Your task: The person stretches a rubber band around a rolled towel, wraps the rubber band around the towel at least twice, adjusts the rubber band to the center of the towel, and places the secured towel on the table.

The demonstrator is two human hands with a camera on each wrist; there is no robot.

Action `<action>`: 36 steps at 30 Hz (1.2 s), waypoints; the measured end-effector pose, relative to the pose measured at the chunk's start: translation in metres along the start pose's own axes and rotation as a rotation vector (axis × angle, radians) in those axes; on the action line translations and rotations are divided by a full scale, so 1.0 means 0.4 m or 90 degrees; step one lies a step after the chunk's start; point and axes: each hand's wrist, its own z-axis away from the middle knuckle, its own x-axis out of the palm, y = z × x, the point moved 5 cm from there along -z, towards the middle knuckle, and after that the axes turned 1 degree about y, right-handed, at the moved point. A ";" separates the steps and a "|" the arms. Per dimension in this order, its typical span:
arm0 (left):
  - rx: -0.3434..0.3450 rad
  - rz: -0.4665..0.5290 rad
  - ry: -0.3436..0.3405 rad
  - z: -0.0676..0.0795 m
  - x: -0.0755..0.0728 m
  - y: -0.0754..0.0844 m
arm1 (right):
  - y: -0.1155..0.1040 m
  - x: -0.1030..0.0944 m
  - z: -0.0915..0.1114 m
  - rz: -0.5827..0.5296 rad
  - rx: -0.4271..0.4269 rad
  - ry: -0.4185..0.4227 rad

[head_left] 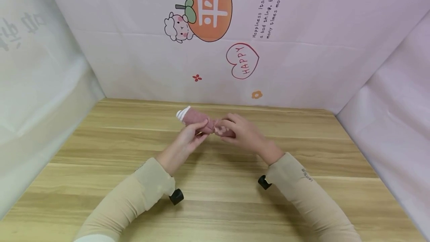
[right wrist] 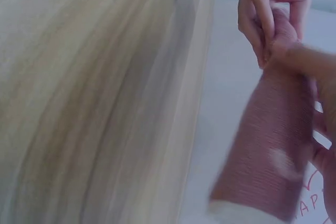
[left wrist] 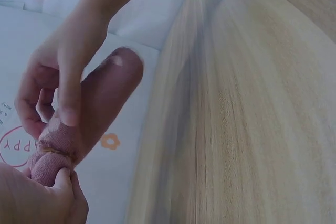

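Observation:
A rolled pink towel with a white, striped-looking end and pale flower marks is held up in both hands above the table's far part. Near its middle a thin brownish band cinches the cloth into a narrow waist. My left hand grips the roll just left of that waist, thumb on top. On the other side, my right hand curls its thumb and fingers around the flowered part, fingertips close to the band. In the right wrist view the towel is blurred, and the fingers partly hide the waist.
The wood-grain table lies beneath both forearms. A white cloth backdrop with printed drawings rises behind its far edge, and white cloth hangs at both sides. Black wrist cameras sit under the beige cuffs.

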 end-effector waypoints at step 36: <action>-0.019 -0.114 -0.005 0.018 0.004 -0.009 | -0.025 -0.033 -0.054 -0.044 -0.028 -0.120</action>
